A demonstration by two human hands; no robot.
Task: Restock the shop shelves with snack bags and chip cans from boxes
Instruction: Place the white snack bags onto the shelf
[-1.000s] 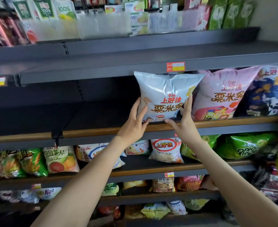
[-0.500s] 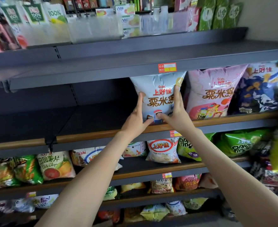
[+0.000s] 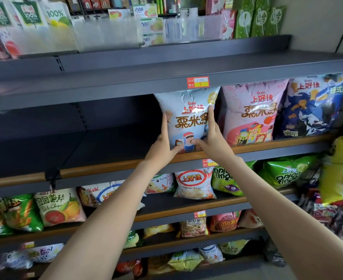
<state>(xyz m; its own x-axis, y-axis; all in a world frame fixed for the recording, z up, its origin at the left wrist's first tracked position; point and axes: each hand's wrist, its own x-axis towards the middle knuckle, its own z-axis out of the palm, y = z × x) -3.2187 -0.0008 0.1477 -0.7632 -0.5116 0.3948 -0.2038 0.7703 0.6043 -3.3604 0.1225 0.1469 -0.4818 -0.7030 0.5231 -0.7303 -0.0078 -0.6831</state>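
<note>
A pale blue snack bag (image 3: 188, 120) stands upright on the second shelf (image 3: 106, 168), just behind its wooden front edge. It sits to the left of a pink bag (image 3: 253, 110) of the same brand. My left hand (image 3: 163, 142) lies flat against the bag's left side, fingers straight up and thumb on the lower front. On the opposite side my right hand (image 3: 212, 136) presses in the same way, its thumb meeting the left one near the bag's bottom. The bag's top reaches just under the shelf above.
A dark blue bag (image 3: 312, 106) stands right of the pink one. The second shelf's left part (image 3: 55, 146) holds nothing. Lower shelves carry shrimp flakes (image 3: 193, 184), onion rings (image 3: 287, 172) and potato chips (image 3: 59, 207). Juice cartons (image 3: 29, 19) stand on top.
The pale blue bag went from held in front of the shelf to standing on it. Both hands slid from its bottom corners up along its sides.
</note>
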